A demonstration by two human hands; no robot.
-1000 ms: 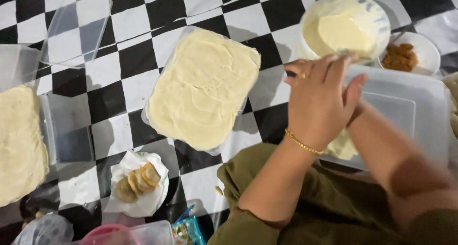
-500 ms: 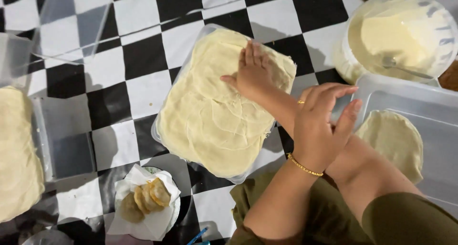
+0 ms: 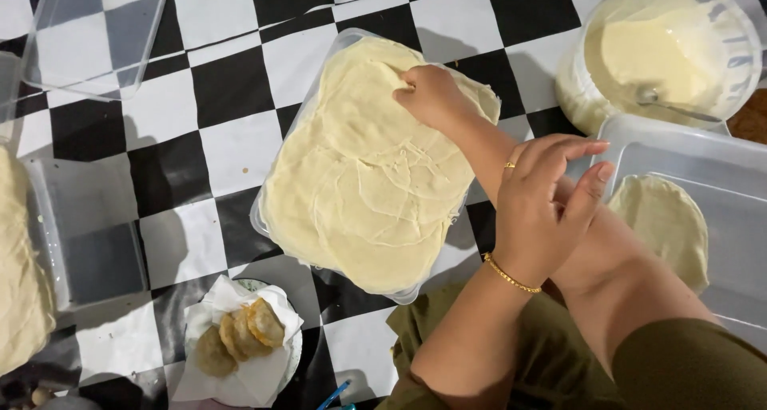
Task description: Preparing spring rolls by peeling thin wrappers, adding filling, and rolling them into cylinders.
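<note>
A stack of thin pale round wrappers (image 3: 359, 202) fills a clear shallow tray (image 3: 260, 218) on the black-and-white checked cloth. My right hand (image 3: 431, 98) reaches across to the stack's far edge, its fingers curled and pinching the top wrapper. My left hand (image 3: 547, 210), with a gold ring and bracelet, hovers over my right forearm with fingers apart and holds nothing. My arms cross. To the right, a clear plastic box (image 3: 719, 162) holds one wrapper (image 3: 663, 226).
A white bowl of pale batter (image 3: 663, 50) with a spoon in it stands at the back right. A paper-lined plate of fried pastries (image 3: 240, 334) sits near me. A clear lid (image 3: 88, 34) lies at the back left, and another wrapper stack (image 3: 20, 274) at the left edge.
My right hand came out from under my left arm and slid leftward over the stack, curling its fingers onto the top wrapper. My left hand stayed hovering with fingers apart.
</note>
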